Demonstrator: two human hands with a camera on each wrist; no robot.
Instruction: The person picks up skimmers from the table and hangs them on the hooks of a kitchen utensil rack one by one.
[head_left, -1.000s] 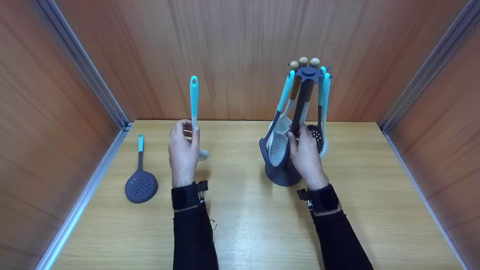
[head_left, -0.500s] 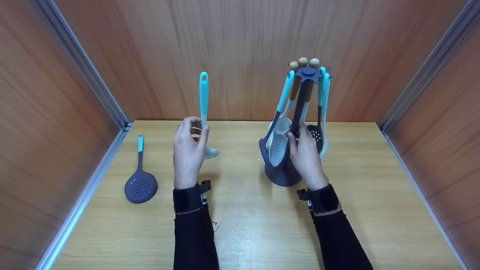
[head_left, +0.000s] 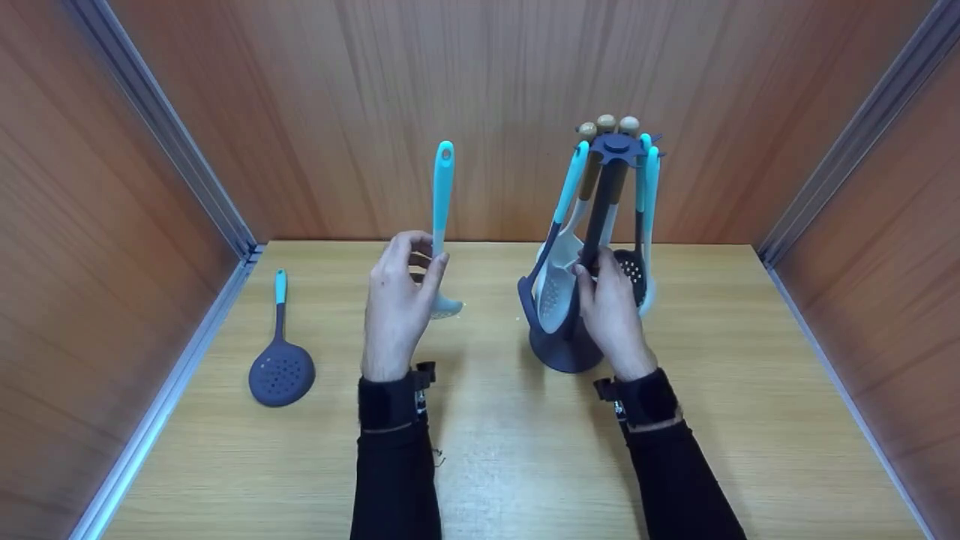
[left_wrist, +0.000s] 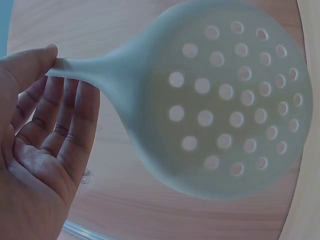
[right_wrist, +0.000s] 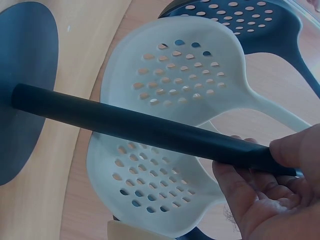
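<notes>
Between thumb and fingers, my left hand [head_left: 399, 300] pinches a skimmer [head_left: 444, 187] with a turquoise handle, held upright above the table with its head down. In the left wrist view its pale, round perforated head [left_wrist: 225, 100] fills much of the picture. My right hand [head_left: 611, 315] grips the dark pole [right_wrist: 150, 130] of a utensil stand [head_left: 559, 356]. Around that pole hang several utensils, some with turquoise handles and some with wooden ones. Pale perforated heads [right_wrist: 185, 75] hang close behind the pole in the right wrist view.
A dark skimmer [head_left: 282, 373] with a turquoise handle lies flat on the table at the left. Wood-patterned panels [head_left: 480, 112] enclose the table [head_left: 510, 450] at the back and both sides, with metal profiles [head_left: 187, 169] along the corners.
My left hand has moved to the right with the upright skimmer, nearer to the stand. The right hand, the stand and the dark skimmer look unchanged.
</notes>
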